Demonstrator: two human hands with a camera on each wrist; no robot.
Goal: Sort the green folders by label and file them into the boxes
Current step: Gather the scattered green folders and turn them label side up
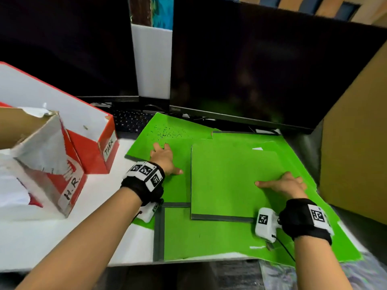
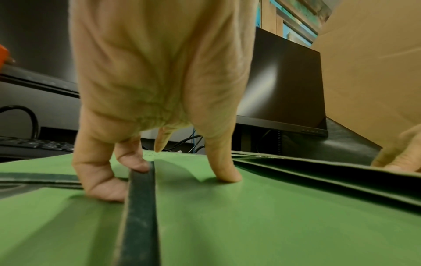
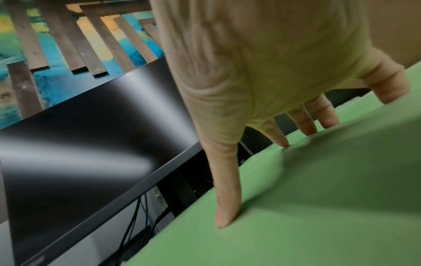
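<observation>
A: What are the fingers doing?

B: The left hand (image 1: 165,159) is pressing down on a green folder (image 1: 159,141) at the left of the pile. From the left wrist camera its fingers (image 2: 134,160) are bending at the tips, touching the dark spine strip (image 2: 139,207), with the thumb planted on the green cover. They are not wrapping around anything, so the hand is spreading loosely rather than grasping.

A: And the other one?

B: The right hand (image 1: 284,185) is lying flat on the top folder (image 1: 230,178), fingers (image 3: 227,189) stretching out straight, tips touching the cover. It is holding nothing.

A: Where are the folders sitting?

B: They are lying overlapped on the white desk (image 1: 62,237), just in front of the right monitor (image 1: 261,63). The top folder is lying across the others, its grey spine toward the person. Another folder (image 1: 209,237) is lying beneath it, nearer the desk edge.

A: The boxes?

B: Two red and white boxes are standing to the left, well apart from the right hand. The nearer box (image 1: 52,164) is showing a label reading "H.R."; the farther box (image 1: 92,139) is showing one reading "TASK". I cannot tell whether any folders are inside.

A: Anything else?

B: A keyboard (image 1: 132,122) is sitting behind the folders under the left monitor (image 1: 67,45), and a cardboard panel (image 1: 356,143) is standing at the right.
</observation>
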